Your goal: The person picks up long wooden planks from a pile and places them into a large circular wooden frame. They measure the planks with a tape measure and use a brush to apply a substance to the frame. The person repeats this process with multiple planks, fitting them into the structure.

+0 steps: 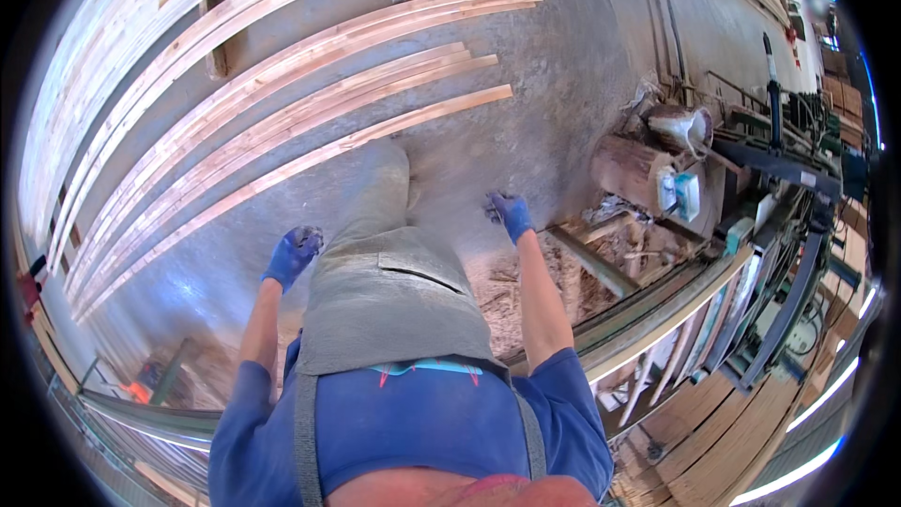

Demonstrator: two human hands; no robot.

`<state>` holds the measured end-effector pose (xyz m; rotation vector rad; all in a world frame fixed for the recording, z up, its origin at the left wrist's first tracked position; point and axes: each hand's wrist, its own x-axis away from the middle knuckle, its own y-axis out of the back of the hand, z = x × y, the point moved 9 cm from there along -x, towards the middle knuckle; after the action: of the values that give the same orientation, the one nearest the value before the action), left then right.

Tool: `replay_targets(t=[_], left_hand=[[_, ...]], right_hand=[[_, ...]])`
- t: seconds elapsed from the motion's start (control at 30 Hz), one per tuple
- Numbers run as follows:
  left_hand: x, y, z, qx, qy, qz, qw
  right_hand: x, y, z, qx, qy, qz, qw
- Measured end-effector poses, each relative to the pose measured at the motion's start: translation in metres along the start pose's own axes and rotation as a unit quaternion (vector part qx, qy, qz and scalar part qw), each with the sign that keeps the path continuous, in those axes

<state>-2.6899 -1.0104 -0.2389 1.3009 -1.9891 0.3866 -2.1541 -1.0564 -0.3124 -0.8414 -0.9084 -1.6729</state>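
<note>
- Here, the left hand (pixel 295 255) wears a blue glove and hangs beside the grey apron (pixel 394 305).
- Its fingers look curled, but I cannot tell if they pinch anything.
- The right hand (pixel 510 214) has a blue glove too. Its fingers bend, but are too blurry to tell more.
- Long wood strips (pixel 319 105) lie on the floor (pixel 563 56), past the left hand.

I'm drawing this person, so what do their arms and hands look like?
The left hand and right hand each wear a blue glove with dark patches. The forearms are bare below short, dark-blue cloth sleeves. I can't make out any markings on those sleeves.
</note>
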Motion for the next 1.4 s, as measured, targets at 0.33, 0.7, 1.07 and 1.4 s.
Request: replay_targets(t=[0.33, 0.7, 1.07, 1.4], left_hand=[[-0.196, -0.160, -0.142, -0.127, -0.045, -0.015, 0.991], [-0.363, -0.286, -0.206, -0.263, -0.034, -0.154, 0.952], [-0.438, -0.318, -0.150, -0.259, -0.002, -0.224, 0.940], [-0.431, -0.303, -0.165, -0.250, 0.003, -0.203, 0.947]], right_hand=[[-0.126, 0.061, 0.157, 0.100, 0.035, 0.097, 0.990], [-0.503, 0.139, 0.221, 0.273, 0.077, 0.111, 0.952], [-0.830, 0.047, 0.190, 0.562, 0.242, 0.001, 0.791], [-0.782, 0.060, 0.179, 0.392, 0.223, 0.087, 0.888]])
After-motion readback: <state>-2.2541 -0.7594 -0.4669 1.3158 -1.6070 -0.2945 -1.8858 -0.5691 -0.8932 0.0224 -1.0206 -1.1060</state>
